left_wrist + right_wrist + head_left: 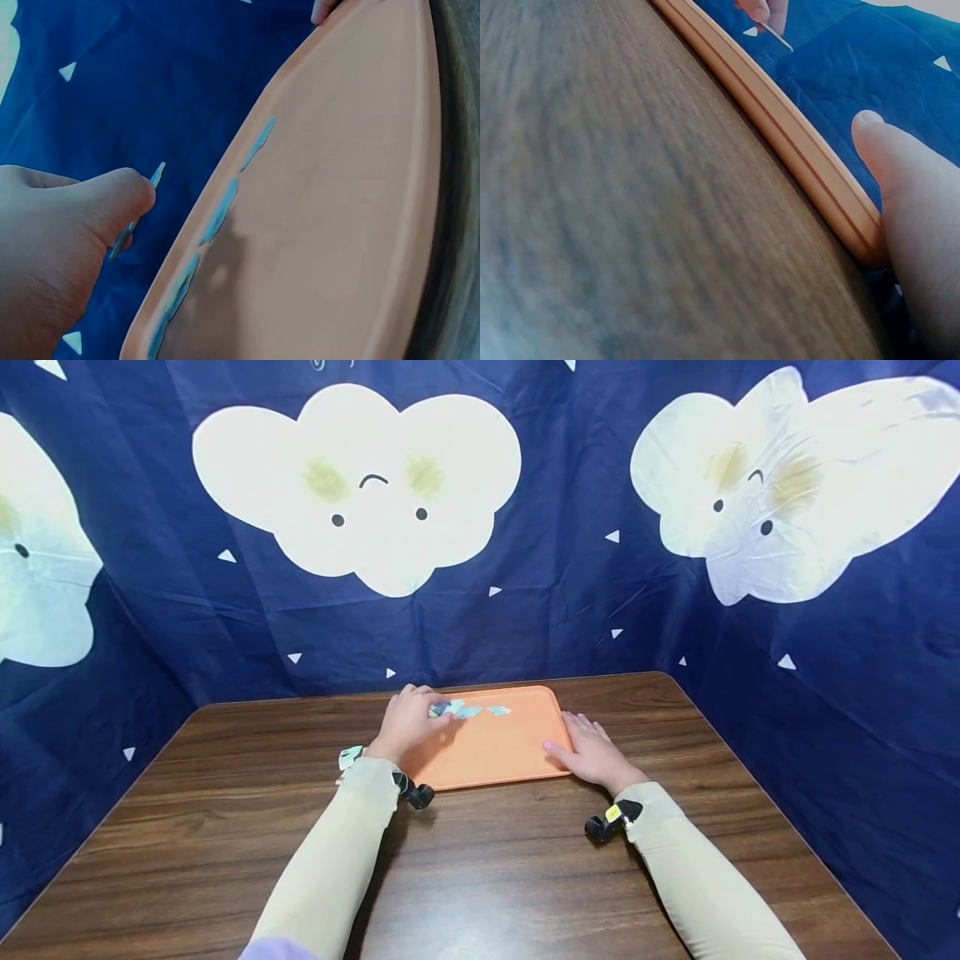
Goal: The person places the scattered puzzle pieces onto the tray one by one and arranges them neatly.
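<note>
My left hand is over the left end of a shallow orange tray. Between thumb and fingers it pinches a thin, flat bluish piece, seen edge-on in the left wrist view. Several similar light-blue pieces lie in a row along the tray's far side. My right hand rests at the tray's right edge, its thumb straight and reaching over the rim, its other fingers extended along the outside.
White-and-teal pieces lie on the wooden table left of the tray, partly behind the left wrist. A blue curtain with white clouds stands behind the table. Small black cameras are strapped to both wrists.
</note>
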